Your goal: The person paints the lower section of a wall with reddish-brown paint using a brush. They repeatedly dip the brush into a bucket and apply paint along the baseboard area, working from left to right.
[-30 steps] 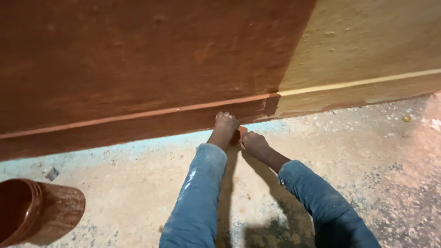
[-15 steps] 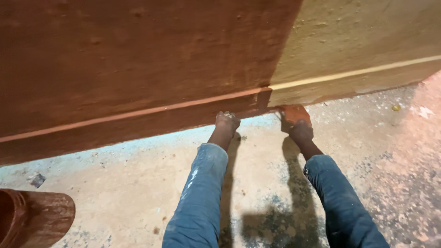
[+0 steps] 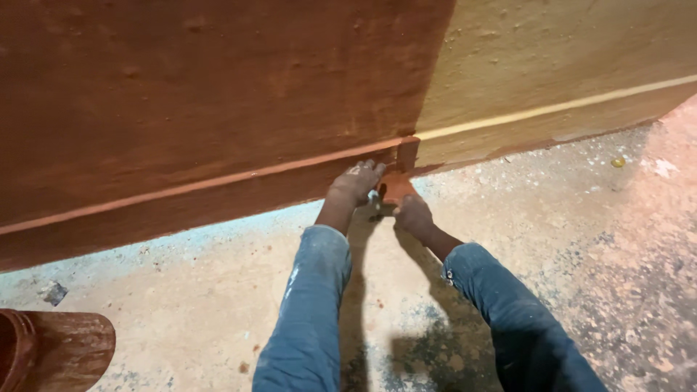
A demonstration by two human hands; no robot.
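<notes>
Since 0.5 s ago your right hand (image 3: 414, 214) slid left beside your left hand (image 3: 356, 181), fingers clamped on something red-smeared; keep it pressed flat along the brown-painted wall skirting (image 3: 218, 203).

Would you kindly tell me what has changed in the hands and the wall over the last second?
The right hand swung out right along the skirting, then came back beside the left hand. The red-brown paint edge sits where it was. The left hand stayed at the wall's foot, the bucket at lower left.
</notes>
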